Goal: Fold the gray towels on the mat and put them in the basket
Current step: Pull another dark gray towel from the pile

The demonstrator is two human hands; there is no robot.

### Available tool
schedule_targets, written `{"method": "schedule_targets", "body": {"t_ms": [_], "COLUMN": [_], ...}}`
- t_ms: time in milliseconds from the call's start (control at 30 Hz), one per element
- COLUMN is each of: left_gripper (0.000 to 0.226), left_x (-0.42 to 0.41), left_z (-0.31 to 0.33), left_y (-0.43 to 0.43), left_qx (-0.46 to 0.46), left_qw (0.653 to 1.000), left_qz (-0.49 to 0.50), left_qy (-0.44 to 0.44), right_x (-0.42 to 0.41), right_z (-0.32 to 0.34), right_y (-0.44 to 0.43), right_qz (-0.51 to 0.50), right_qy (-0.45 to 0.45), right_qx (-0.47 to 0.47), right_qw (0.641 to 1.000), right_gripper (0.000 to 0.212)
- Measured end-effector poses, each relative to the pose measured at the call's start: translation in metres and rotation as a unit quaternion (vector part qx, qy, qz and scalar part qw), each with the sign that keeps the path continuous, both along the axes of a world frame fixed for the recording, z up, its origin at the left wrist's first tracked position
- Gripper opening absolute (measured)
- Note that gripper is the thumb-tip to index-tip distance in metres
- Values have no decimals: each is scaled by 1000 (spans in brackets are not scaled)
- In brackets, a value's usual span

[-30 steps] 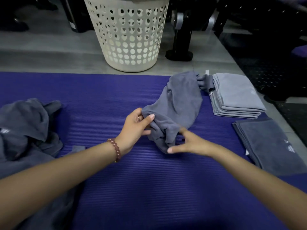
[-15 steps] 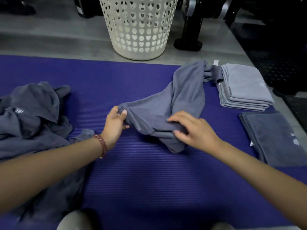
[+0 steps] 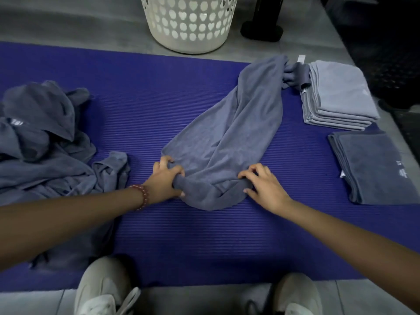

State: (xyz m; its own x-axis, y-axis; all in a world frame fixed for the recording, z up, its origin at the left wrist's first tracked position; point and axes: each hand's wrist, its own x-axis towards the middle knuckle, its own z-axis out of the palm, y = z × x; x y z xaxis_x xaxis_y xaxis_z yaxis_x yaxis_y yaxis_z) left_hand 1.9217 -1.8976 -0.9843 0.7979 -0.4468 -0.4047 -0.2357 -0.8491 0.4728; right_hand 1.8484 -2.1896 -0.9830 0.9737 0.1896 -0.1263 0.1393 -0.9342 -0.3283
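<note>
Head cam, looking down on a purple ribbed foam mat. Hands are apart, both clamped on the bunched near end of a long, light gray terry towel. The left hand has fingers and thumb curled round the roll of cloth. The right hand hooks its fingers over the top, with the thumb against the near side. The towel runs away from the hands and off to the right, twisted, so you can't see its corners in the bunch.

Lots is cut off. The white plastic basket with heart-shaped holes, straight beyond the hands and off the mat, loses its top to the frame, so its inside is hidden. Right of the right hand, a folded dark gray towel has white printing that runs out of frame, so I can't read it. Beyond it is a neat stack of folded pale gray towels, just beside the long towel's far end. A small white tag pokes up there, with no lettering I can make out. Left of the left hand is a crumpled heap of dark gray towels, partly under the forearm, with a blurry white mark on it. There's a red bead bracelet on the left wrist. A pair of pale sneakers is chopped off at the bottom.
</note>
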Motion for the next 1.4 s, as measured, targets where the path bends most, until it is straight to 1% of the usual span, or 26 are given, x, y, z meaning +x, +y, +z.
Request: {"method": "schedule_targets", "body": {"t_ms": [67,133,167,233,300,333,367,400,433,467,500,533,567,600,633,667,767,900,933,1000,1100,1167,1233,1300,1333,1400], "left_gripper": [32,29,29,23,16,16,17,19,19,20,23,33,48,59,60,53,18,12,10,21,27,22,14,17,18,17], "left_x": [10,21,24,26,26,26,26,25,26,25,23,20,14,9,5,1,-6,-15,-15,-17,-21,-25,-26,-24,-22,-17], "left_z": [2,8,12,20,28,30,31,28,24,19,14,12,11,10,9,10,2,-4,-5,-6,-3,0,3,6,7,5], "left_y": [8,21,26,35,41,44,47,50,55,60,66,68,69,68,67,66,64,55,56,61,67,66,61,56,55,58], "left_qx": [-43,-99,-134,-214,-268,-264,-242,-193,-134,-74,-21,25,60,77,71,51,-47,-143,-168,-221,-256,-264,-261,-251,-249,-246], "left_qw": [998,992,988,975,962,963,968,977,984,988,988,988,988,988,989,990,991,969,964,952,945,942,939,930,925,918], "left_qz": [-50,-77,-69,-40,-19,-30,-56,-89,-116,-130,-136,-127,-105,-81,-59,-37,43,198,207,210,202,194,208,245,262,281], "left_qy": [-3,7,11,34,50,45,34,12,-16,-43,-63,-79,-92,-103,-117,-125,-119,-27,-18,-4,-39,-71,-88,-108,-121,-131], "right_x": [9,19,22,22,17,14,11,6,2,-3,-8,-14,-21,-27,-32,-35,-38,-27,-25,-24,-27,-32,-38,-43,-45,-44], "right_z": [6,21,33,55,72,79,82,81,76,67,56,44,32,25,22,21,17,16,16,17,18,24,28,27,27,30], "right_y": [-4,-10,-11,-11,-7,-3,0,3,3,1,-4,-10,-16,-21,-26,-30,-41,-46,-46,-49,-58,-59,-56,-54,-53,-47], "right_qz": [19,34,20,-13,12,22,22,19,19,30,61,99,129,144,147,142,106,94,86,52,-46,-131,-215,-271,-295,-355], "right_qy": [6,-17,-18,-1,17,62,142,233,307,342,329,299,264,234,209,189,151,145,154,165,161,194,245,266,269,251], "right_qx": [33,46,61,91,93,114,153,187,184,145,64,-14,-62,-78,-74,-65,-70,-49,-28,15,94,224,363,460,493,543], "right_qw": [999,998,998,996,995,991,978,954,934,928,940,949,954,958,964,969,980,984,984,985,981,946,873,802,773,718], "right_gripper": [18,30,31,23,27,32,36,37,34,32,33,38,44,48,51,53,44,23,23,24,33,42,46,53,48,22]}}
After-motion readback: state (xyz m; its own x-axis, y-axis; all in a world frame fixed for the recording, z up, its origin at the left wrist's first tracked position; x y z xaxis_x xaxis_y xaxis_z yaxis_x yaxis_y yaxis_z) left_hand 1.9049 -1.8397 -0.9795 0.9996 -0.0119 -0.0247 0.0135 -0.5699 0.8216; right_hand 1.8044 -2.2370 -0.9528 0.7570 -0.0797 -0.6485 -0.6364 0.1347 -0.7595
